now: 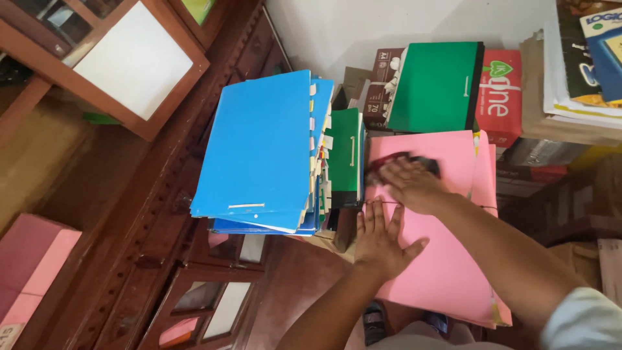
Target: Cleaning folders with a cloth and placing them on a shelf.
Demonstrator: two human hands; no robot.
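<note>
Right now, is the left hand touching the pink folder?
Touching. The head view shows the left hand lying flat, palm down, fingers spread on the pink folder, with no gap visible beneath it.

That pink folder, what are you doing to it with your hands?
A person presses the left hand flat on the pink folder, which lies on top of a pile. The right hand pushes a dark red and black thing across the folder's top part; what it is cannot be told, since it is blurred. Beside it stands a stack of blue folders, with green folders and a red paper box behind.
</note>
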